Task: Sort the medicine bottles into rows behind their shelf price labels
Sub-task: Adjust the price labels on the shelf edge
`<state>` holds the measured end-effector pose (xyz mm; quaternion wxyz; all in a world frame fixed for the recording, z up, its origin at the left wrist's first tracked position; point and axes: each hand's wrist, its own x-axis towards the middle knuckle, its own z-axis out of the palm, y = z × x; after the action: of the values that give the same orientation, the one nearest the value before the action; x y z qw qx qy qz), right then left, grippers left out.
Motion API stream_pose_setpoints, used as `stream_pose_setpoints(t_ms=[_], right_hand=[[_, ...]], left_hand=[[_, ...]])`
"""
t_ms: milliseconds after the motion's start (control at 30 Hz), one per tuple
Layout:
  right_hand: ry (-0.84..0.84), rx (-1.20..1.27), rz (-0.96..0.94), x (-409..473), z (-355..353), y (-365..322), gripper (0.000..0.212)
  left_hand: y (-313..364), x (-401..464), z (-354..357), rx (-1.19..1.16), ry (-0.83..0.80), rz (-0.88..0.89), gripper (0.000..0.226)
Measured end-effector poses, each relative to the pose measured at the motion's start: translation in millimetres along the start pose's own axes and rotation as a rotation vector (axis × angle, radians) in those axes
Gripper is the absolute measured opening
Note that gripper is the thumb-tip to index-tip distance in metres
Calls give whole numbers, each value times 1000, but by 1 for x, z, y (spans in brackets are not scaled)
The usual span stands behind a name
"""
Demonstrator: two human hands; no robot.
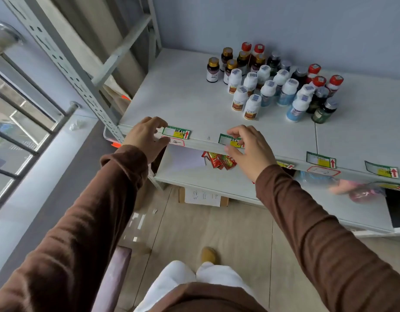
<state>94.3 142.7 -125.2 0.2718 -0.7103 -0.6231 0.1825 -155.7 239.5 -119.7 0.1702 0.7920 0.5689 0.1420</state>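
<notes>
Here, I am watching through the head camera as two brown, rib-knit sleeves are reaching to the front lip of a smooth white shelf (183, 102). The left hand (145, 137) is curling its fingers at the edge of one green-bordered price label (177, 132), touching its left end; whether it is actually pinching the paper, I cannot tell. The right hand (250, 149) is pinching a second price label (226, 140) between thumb and fingertips. Each tag is showing a yellow patch and a red arrow; the print is too small to read. The medicine bottles (275, 83) are standing unsorted in a cluster toward the back right of the shelf, well apart from both hands: round white plastic ones with white caps, dark brown ones with gold lids, red-capped ones and dark green ones with silver lids. Below, glossy red sachets (219, 159) are lying on the lower shelf.
</notes>
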Motion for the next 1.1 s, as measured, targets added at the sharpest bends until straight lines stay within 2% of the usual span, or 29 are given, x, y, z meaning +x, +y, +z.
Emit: stream_pose_setpoints(t_ms=[200, 367, 733, 833, 967, 1100], right_hand=[[-8, 20, 24, 45, 25, -10, 30], [4, -5, 56, 75, 56, -24, 30], [-24, 1, 159, 84, 144, -31, 23], [-9, 37, 252, 89, 160, -22, 19], [-75, 129, 456, 91, 180, -10, 40], [-89, 481, 673, 93, 198, -6, 52]], left_hand=[[-29, 41, 4, -7, -44, 11, 33], [-56, 77, 9, 3, -87, 87, 35], [-112, 101, 49, -30, -108, 147, 32], [-117, 107, 62, -50, -115, 129, 31], [-120, 117, 82, -89, -60, 78, 32], [-126, 121, 101, -39, -8, 30, 41]])
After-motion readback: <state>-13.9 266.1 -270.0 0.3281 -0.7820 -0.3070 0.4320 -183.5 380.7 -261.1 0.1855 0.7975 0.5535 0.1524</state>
